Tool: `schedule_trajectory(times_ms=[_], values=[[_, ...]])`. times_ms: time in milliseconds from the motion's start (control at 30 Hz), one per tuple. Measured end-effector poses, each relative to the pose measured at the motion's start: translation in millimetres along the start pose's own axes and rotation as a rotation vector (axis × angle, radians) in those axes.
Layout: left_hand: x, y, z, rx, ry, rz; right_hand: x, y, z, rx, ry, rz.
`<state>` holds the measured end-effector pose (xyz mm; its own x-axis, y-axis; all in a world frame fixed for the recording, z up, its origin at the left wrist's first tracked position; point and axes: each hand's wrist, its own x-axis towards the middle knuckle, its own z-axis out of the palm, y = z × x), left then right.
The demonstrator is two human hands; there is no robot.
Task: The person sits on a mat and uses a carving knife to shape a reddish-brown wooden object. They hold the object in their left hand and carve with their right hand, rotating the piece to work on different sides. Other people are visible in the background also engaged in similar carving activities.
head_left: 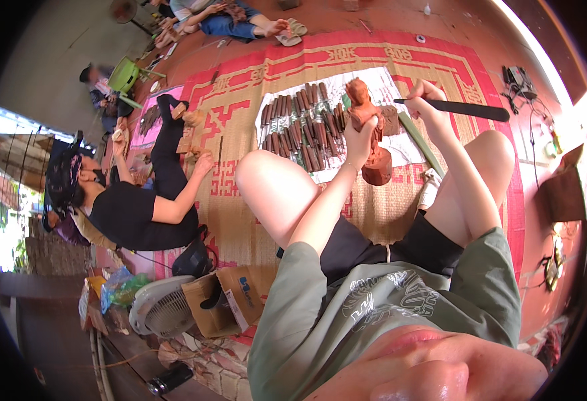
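Note:
A reddish-brown carved wooden figure [368,127] stands upright on its round base between my raised knees. My left hand [360,137] is wrapped around the middle of the figure and holds it. My right hand [427,100] is to the figure's right and grips a long dark flat carving tool [464,109] that sticks out to the right, its tip close to the figure's upper part. Behind the figure, several dark chisels [303,127] lie in rows on a white sheet [387,83].
I sit on a red and tan woven mat [240,93]. A person in black [133,200] sits at the left handling small wooden pieces. A white fan [163,307] and a cardboard box [230,297] stand at lower left. More people sit at the top.

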<state>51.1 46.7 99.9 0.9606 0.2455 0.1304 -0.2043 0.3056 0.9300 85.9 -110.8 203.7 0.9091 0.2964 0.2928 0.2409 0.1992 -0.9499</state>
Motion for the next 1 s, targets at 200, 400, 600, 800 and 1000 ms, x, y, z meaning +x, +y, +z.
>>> schedule_trajectory(times_ms=[200,400,600,800,1000], values=[[-3,-96,-25,0.404,0.265,0.198,-2,-19,-7,0.014,0.01,-0.054],[-36,-155,-50,0.492,0.376,0.062,-8,-21,-12,-0.003,-0.002,-0.076],[-18,-146,-66,0.579,0.489,0.105,-9,-30,-16,-0.048,0.019,-0.07],[-4,-130,-82,0.54,0.372,-0.043,-12,-36,-13,-0.061,0.023,-0.057],[-23,-132,-90,0.508,0.23,-0.104,1,-6,-7,-0.235,0.068,-0.034]])
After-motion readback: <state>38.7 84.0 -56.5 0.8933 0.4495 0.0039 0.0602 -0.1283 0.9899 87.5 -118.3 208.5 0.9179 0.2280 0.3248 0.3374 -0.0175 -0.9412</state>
